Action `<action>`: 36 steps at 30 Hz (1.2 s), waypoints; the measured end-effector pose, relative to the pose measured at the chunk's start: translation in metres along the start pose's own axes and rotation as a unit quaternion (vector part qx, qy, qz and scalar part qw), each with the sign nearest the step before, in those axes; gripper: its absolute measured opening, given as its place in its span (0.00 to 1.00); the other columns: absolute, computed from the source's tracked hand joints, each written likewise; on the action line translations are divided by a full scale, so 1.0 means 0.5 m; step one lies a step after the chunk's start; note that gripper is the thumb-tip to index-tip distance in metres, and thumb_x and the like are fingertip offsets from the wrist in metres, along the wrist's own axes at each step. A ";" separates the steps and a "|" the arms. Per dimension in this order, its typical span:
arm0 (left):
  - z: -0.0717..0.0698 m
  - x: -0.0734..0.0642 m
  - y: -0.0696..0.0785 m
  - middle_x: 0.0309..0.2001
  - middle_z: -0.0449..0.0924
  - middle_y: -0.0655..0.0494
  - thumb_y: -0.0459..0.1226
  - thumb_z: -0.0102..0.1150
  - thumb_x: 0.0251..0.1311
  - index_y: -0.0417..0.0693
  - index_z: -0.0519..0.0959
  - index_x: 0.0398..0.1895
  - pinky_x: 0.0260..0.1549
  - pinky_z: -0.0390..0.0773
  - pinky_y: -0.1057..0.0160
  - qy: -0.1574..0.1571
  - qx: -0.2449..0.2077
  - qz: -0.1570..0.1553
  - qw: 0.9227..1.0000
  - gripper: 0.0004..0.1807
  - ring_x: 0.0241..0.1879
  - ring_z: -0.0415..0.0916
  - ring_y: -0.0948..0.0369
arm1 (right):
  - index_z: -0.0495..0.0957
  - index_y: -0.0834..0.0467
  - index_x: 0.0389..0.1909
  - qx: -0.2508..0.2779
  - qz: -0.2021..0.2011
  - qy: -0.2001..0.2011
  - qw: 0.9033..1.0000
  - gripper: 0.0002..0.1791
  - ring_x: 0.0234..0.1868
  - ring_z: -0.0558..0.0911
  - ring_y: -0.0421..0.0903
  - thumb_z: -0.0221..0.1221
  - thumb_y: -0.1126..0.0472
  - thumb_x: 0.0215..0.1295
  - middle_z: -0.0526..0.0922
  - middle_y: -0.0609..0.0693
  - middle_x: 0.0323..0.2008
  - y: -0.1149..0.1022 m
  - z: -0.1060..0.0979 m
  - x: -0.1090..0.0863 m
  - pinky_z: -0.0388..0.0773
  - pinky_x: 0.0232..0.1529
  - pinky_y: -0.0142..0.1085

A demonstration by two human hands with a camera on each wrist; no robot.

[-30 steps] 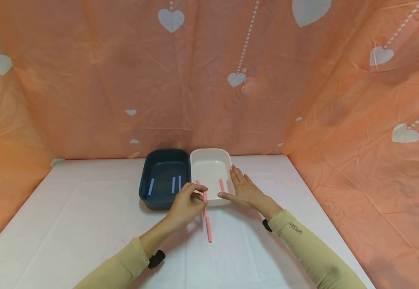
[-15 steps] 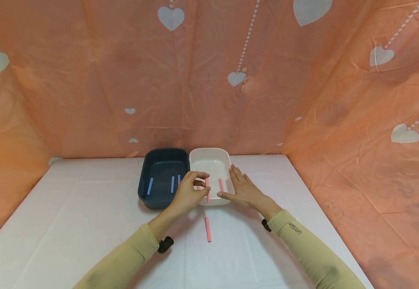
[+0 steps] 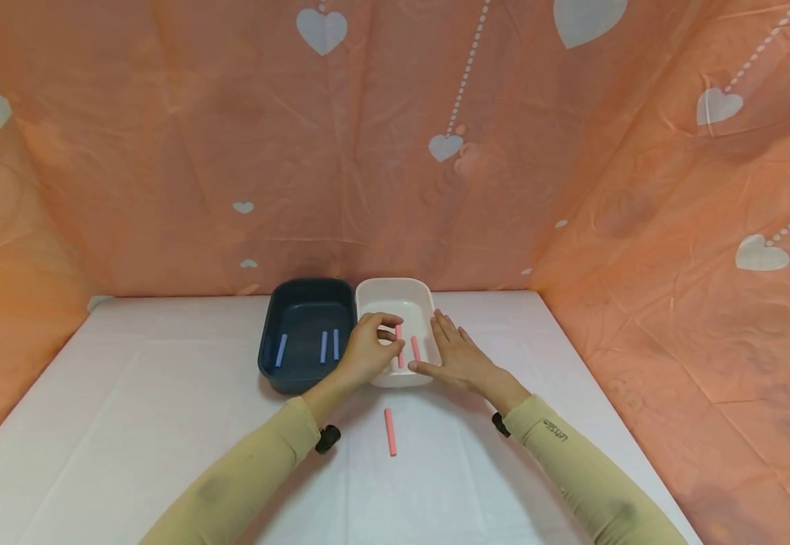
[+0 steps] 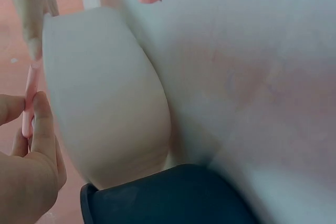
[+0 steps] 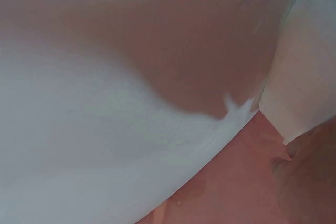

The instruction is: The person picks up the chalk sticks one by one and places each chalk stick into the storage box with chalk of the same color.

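My left hand [image 3: 365, 350] pinches a slim pink stick [image 3: 399, 357] between thumb and fingers, over the near part of a white tray [image 3: 400, 381]. The left wrist view shows the same grip on the pink stick [image 4: 30, 85], beside the tray's pale outer wall [image 4: 107, 93]. My right hand [image 3: 461, 359] lies with spread, straight fingers along the tray's right rim, its thumb at the near corner. Another pink stick [image 3: 415, 347] is inside the tray. On the table in front, a further pink stick [image 3: 390, 432] lies lengthwise.
A dark blue tray [image 3: 309, 386] stands against the white one's left side. It holds three blue sticks [image 3: 323, 347]. White cloth [image 3: 163, 393] covers the table. An orange curtain with hearts [image 3: 381, 189] hangs behind and at both sides.
My left hand has moved forward and right with the pink stick, from the near rim to over the white tray's inside. My right hand has stayed at the rim.
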State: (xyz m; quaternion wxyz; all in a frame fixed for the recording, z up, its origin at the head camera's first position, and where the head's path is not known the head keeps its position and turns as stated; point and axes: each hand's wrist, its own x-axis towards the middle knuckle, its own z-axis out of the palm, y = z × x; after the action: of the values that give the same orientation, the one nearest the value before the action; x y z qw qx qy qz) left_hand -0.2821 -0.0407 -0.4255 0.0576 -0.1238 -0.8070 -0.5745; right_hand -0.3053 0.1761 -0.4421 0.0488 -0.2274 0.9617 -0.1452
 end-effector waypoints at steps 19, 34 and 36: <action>0.034 0.068 -0.023 0.56 0.75 0.38 0.24 0.65 0.62 0.32 0.79 0.57 0.40 0.86 0.62 -0.052 0.005 -0.031 0.998 0.20 0.47 0.85 0.48 | 0.40 0.67 0.82 -0.007 -0.004 0.005 1.000 0.61 0.84 0.41 0.54 0.53 0.27 0.70 0.37 0.59 0.84 0.004 -0.001 0.002 0.41 0.81 0.53; 0.057 0.103 -0.050 0.51 0.80 0.38 0.22 0.64 0.59 0.30 0.79 0.56 0.40 0.85 0.63 -0.086 0.002 -0.097 0.992 0.20 0.41 0.85 0.53 | 0.40 0.68 0.82 -0.009 -0.005 0.003 1.000 0.61 0.84 0.41 0.55 0.54 0.28 0.70 0.36 0.60 0.84 0.000 -0.003 -0.003 0.41 0.81 0.53; 0.060 0.105 -0.053 0.50 0.80 0.38 0.21 0.63 0.57 0.29 0.78 0.55 0.40 0.86 0.63 -0.085 -0.005 -0.108 0.991 0.21 0.40 0.83 0.54 | 0.40 0.68 0.82 -0.009 -0.007 0.003 1.000 0.61 0.84 0.41 0.55 0.54 0.29 0.70 0.36 0.60 0.84 0.001 -0.002 -0.003 0.41 0.81 0.53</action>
State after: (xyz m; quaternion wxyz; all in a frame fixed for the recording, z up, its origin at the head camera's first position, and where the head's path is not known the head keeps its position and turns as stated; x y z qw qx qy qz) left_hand -0.3384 -0.0136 -0.4474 -0.0743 -0.0849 -0.8147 -0.5688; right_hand -0.3044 0.1773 -0.4412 0.0425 -0.2344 0.9614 -0.1379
